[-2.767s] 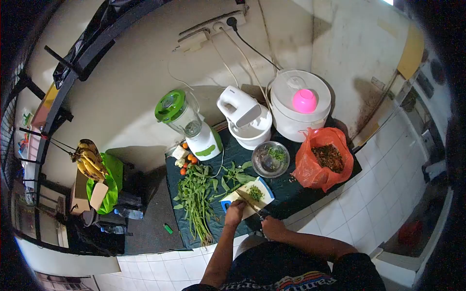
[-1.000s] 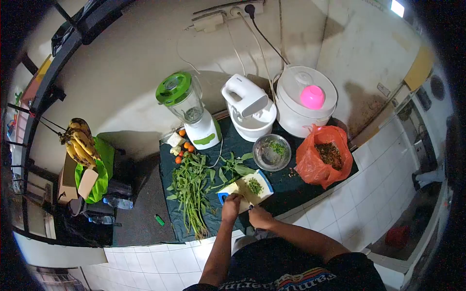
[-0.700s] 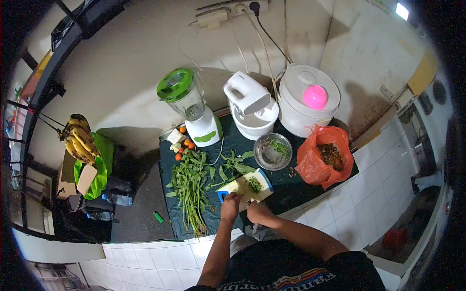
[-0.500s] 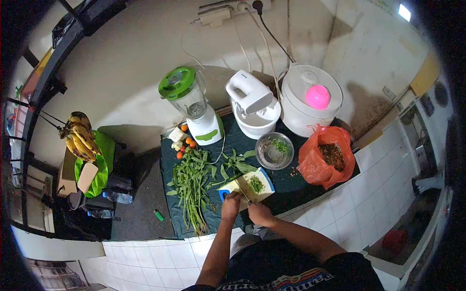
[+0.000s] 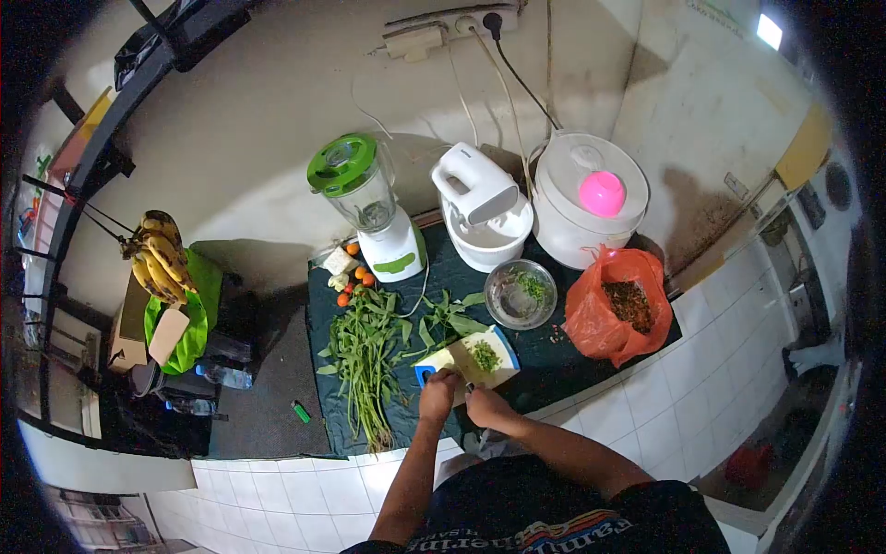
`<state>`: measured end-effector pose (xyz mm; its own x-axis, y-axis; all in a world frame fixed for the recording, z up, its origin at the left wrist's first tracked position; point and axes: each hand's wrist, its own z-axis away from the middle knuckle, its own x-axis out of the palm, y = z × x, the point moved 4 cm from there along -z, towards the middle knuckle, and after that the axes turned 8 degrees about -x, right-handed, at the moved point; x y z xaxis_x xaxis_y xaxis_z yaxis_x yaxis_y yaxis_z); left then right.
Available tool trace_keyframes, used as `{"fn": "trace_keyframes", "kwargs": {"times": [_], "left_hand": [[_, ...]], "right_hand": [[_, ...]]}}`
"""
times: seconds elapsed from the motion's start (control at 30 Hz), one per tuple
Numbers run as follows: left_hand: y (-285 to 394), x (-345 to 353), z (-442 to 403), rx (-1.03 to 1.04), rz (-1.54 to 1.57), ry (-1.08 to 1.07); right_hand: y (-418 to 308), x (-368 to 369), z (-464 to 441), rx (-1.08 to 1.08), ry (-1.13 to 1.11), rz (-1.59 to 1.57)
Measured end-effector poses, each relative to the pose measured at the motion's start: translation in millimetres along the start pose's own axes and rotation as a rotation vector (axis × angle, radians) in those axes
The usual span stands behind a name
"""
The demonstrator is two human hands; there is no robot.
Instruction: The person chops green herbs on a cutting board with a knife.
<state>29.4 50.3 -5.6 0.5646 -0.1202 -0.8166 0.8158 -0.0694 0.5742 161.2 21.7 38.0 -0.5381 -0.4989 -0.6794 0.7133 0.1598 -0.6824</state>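
A pale cutting board with blue ends (image 5: 504, 371) lies at the front edge of the table. Chopped green pieces (image 5: 484, 355) are heaped on its right half. My right hand (image 5: 489, 407) is closed around a knife, whose thin blade is hard to make out against the board. Close beside it, my left hand (image 5: 437, 399) rests at the board's near left edge with its fingers closed; what they hold is hidden. A leafy bunch of greens (image 5: 362, 355) lies left of the board, and loose leafy stems (image 5: 449, 320) lie just behind it. A metal bowl (image 5: 499, 308) with chopped greens stands behind the board.
Along the wall stand a green-lidded blender (image 5: 392, 242), a white mixer (image 5: 475, 185) over its bowl, and a large white lidded container (image 5: 563, 217) with a pink bowl (image 5: 602, 193) on top. An open red plastic bag (image 5: 591, 319) sits at right. Bananas (image 5: 159, 258) hang at left.
Both hands stay at the board, with the right hand shifted slightly left. The knife blade shows less clearly now. The whole view has tilted a little.
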Motion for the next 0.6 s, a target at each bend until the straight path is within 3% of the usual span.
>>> {"fn": "trace_keyframes", "kwargs": {"times": [0.1, 0.17, 0.2, 0.27, 0.5, 0.57, 0.6], "left_hand": [[-0.5, -0.6, 2.0, 0.001, 0.039, 0.001], [2.4, -2.5, -0.7, -0.008, 0.041, 0.003], [3.3, -3.3, -1.0, 0.000, 0.036, 0.013], [2.5, -1.8, 1.6, 0.003, 0.031, 0.018], [-9.2, 7.2, 0.4, 0.007, 0.012, 0.021], [-12.2, 9.3, -0.1, -0.012, -0.008, 0.025], [-12.2, 9.0, 0.3, -0.013, 0.002, 0.035]], "right_hand": [[-1.2, 2.9, -7.2, 0.021, -0.183, -0.028], [2.1, 10.7, -4.9, 0.246, -0.308, -0.203], [12.4, 27.2, -5.3, 0.246, -0.309, -0.202], [34.7, 58.5, -10.4, -0.049, 0.099, 0.111], [12.9, 18.0, -20.0, 0.065, -0.010, 0.007], [6.4, 13.2, -14.2, 0.227, -0.214, -0.149], [-0.1, 8.0, -7.4, 0.227, -0.213, -0.150]]}}
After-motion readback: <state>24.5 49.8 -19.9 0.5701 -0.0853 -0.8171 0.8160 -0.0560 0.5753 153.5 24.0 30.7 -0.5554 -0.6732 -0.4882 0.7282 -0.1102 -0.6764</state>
